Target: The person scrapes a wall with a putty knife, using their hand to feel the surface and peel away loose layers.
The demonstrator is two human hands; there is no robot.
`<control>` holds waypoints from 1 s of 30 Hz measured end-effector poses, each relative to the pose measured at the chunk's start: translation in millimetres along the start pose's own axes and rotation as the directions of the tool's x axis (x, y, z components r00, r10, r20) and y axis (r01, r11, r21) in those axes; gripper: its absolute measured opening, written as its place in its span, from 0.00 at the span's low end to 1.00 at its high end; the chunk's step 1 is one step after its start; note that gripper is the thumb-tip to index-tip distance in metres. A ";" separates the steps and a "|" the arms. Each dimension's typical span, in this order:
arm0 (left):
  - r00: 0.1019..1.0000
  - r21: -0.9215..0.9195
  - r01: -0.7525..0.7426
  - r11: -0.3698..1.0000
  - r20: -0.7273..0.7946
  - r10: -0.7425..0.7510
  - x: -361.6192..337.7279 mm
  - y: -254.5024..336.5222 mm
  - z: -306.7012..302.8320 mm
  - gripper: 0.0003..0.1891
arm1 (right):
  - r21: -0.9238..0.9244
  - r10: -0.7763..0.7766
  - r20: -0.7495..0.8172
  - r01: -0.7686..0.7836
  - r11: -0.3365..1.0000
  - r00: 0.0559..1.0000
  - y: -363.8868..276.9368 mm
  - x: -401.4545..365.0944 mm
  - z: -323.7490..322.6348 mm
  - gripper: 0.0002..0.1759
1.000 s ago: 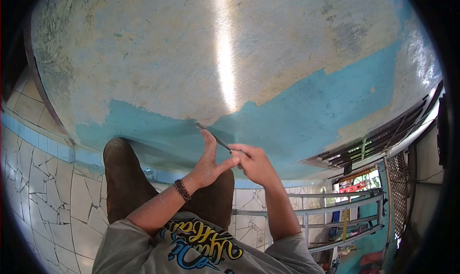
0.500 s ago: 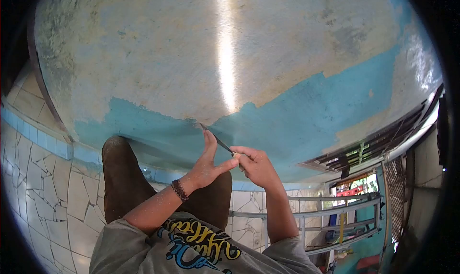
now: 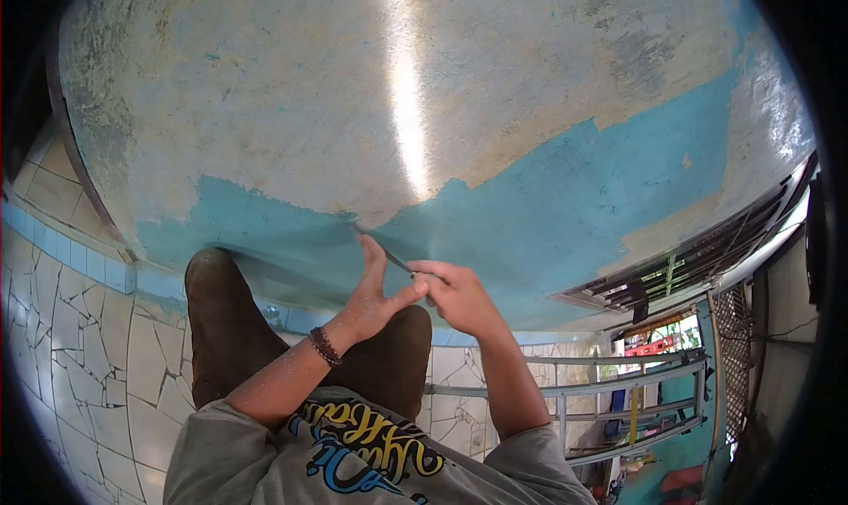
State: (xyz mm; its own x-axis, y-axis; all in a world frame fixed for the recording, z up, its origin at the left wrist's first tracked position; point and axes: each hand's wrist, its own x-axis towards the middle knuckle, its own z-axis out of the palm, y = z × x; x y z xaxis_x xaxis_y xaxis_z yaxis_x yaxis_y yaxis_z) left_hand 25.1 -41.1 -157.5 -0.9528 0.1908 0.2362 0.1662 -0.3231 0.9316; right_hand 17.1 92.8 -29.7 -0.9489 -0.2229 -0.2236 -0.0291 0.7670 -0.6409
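A long, thin dark scraper [image 3: 394, 259] slants up and left, its tip at the ragged edge where turquoise paint [image 3: 530, 218] meets the bare grey-beige wall [image 3: 291, 107]. My right hand [image 3: 461, 300] is closed round its handle end, which the fingers mostly hide. My left hand [image 3: 364, 309] has its fingers stretched along the blade close to the tip. Its thumb is spread away and reaches the right hand. Pale specks cover the left forearm, and a dark beaded bracelet [image 3: 325, 347] circles that wrist.
My bent knees [image 3: 214, 280] are close to the wall's foot. Cracked-pattern pale tiles [image 3: 79, 355] cover the floor. A metal frame like a ladder [image 3: 565, 390] lies at my right. Beyond it are a slatted window [image 3: 671, 271] and a lattice panel [image 3: 733, 364].
Both hands and the scraper have shifted slightly left and up along the paint edge. The view has also moved a little. The grip looks the same.
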 end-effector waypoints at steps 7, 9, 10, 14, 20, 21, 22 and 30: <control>0.999 0.092 -0.045 0.995 -0.001 0.045 5.8 4.2 1.7 0.66 | -0.045 -0.054 -0.046 0.052 0.998 0.997 3.8 -5.0 -1.3 0.19; 0.998 0.090 -0.056 0.994 0.021 0.054 4.5 4.9 3.3 0.65 | -0.022 -0.037 -0.057 0.036 0.999 0.998 6.1 -8.5 -2.2 0.19; 0.997 0.086 -0.074 0.994 0.021 0.072 7.1 3.6 4.7 0.65 | -0.013 -0.021 -0.065 0.021 1.000 0.998 3.5 -8.0 -5.4 0.19; 0.999 0.068 -0.033 0.997 -0.019 0.035 5.9 -3.2 3.8 0.65 | -0.046 -0.162 -0.065 0.159 0.986 0.985 19.1 3.3 2.5 0.18; 0.997 0.102 -0.074 0.992 0.045 0.069 5.9 3.4 1.9 0.66 | 0.142 0.056 -0.017 -0.053 0.988 0.998 -4.5 -9.5 -13.1 0.17; 0.998 0.122 -0.062 0.991 0.023 0.060 3.5 -0.1 3.1 0.66 | 0.093 0.013 -0.025 -0.011 0.996 1.000 0.7 -8.4 -9.3 0.17; 0.999 0.142 -0.054 0.988 0.004 0.054 2.3 -4.2 3.5 0.66 | 0.044 -0.031 -0.035 0.033 0.998 0.999 8.3 -3.8 -3.8 0.17; 0.997 0.128 -0.069 0.989 -0.033 0.074 5.5 -6.9 6.1 0.66 | 0.026 -0.093 -0.061 0.095 0.995 0.994 11.6 1.1 0.6 0.18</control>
State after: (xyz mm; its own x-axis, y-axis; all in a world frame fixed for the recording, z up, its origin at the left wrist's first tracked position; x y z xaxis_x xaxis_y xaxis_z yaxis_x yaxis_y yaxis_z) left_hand 20.3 -32.2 -160.9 -0.9459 0.1356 0.2948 0.2626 -0.2142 0.9408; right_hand 15.9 101.1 -37.9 -0.9594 -0.2561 -0.1180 -0.1106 0.7268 -0.6779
